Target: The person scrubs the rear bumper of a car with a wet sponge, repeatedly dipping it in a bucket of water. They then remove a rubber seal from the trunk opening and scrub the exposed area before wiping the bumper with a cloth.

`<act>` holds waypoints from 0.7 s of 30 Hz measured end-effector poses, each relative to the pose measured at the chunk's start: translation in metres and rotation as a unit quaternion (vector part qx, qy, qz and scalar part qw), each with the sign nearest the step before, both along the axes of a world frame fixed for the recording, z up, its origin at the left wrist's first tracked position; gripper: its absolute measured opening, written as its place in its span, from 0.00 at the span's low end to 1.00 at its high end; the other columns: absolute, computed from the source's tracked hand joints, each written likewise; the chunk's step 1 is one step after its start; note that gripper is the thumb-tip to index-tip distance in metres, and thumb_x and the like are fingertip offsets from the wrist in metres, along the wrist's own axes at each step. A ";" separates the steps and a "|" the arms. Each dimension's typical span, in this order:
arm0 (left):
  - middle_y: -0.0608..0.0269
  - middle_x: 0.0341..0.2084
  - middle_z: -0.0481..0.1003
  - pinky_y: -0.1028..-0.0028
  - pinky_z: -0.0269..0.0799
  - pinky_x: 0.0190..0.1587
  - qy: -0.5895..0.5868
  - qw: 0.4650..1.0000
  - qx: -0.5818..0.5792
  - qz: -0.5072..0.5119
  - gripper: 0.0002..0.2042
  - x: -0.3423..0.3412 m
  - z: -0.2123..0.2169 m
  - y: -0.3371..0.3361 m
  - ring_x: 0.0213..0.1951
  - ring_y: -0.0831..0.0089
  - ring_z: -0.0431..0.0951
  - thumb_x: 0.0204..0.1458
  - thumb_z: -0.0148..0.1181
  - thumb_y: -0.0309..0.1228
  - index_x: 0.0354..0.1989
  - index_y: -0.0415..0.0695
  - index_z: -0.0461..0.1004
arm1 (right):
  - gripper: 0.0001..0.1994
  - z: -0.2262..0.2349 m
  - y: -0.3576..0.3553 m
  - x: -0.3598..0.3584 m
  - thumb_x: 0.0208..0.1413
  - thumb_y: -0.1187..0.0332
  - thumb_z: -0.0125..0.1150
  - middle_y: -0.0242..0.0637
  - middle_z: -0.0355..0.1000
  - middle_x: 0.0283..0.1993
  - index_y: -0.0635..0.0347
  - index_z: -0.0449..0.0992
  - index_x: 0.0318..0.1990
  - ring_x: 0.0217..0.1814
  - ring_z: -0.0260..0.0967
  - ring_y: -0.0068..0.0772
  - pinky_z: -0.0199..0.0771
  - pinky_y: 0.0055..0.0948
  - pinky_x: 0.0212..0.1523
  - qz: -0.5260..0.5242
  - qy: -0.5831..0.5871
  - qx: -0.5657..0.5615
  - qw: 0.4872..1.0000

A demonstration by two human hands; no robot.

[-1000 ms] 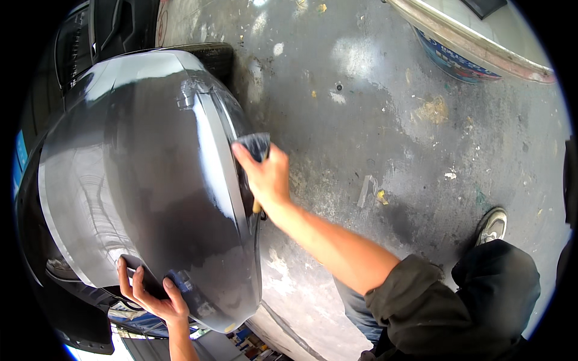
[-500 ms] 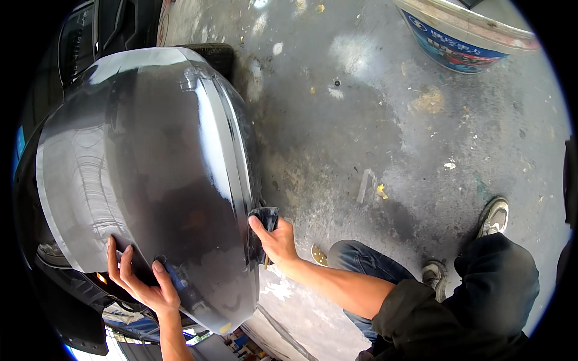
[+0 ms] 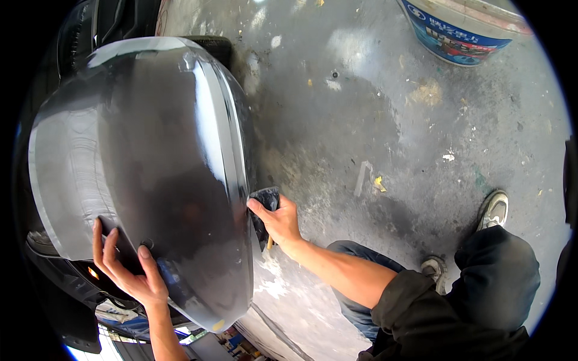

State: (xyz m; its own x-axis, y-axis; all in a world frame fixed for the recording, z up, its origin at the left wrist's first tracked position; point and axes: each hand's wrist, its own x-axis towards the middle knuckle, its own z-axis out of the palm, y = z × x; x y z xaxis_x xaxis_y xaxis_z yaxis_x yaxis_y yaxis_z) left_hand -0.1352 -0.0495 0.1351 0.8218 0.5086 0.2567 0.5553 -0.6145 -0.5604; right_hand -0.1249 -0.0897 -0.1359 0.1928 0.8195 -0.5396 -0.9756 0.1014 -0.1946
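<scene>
A large curved grey car-body panel point(image 3: 162, 150), apparently a bumper, with whitish patches near its right side, fills the left half. At its right edge my right hand point(image 3: 282, 219) is closed on a black sheet point(image 3: 266, 196) that looks like sandpaper. My thumb lies over the sheet, which is up against the panel's edge; a small tan piece shows below the fingers. My left hand point(image 3: 135, 280) rests on the panel's near-left part, fingers apart and fingertips on its surface, gripping nothing I can see.
A white bucket point(image 3: 457, 48) with a blue label stands far right on the stained concrete floor point(image 3: 325, 138). A yellow scrap point(image 3: 379, 184) lies there. My shoe point(image 3: 495, 210) and bent legs are at lower right. Dark car parts point(image 3: 75, 307) sit behind the panel.
The view has shifted slightly. My right hand with the black sheet has slid a little farther along the panel's edge. My left hand and the panel appear slightly farther left and up.
</scene>
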 end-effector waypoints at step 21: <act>0.51 0.62 0.65 0.60 0.59 0.64 -0.009 1.000 0.004 -0.007 0.20 0.000 -0.006 -0.002 0.63 0.55 0.65 0.59 0.55 0.36 0.58 0.40 0.69 | 0.16 0.032 0.004 0.011 0.56 0.57 0.70 0.24 0.73 0.27 0.63 0.79 0.32 0.28 0.64 0.15 0.67 0.24 0.31 -0.024 -0.008 -0.055 0.998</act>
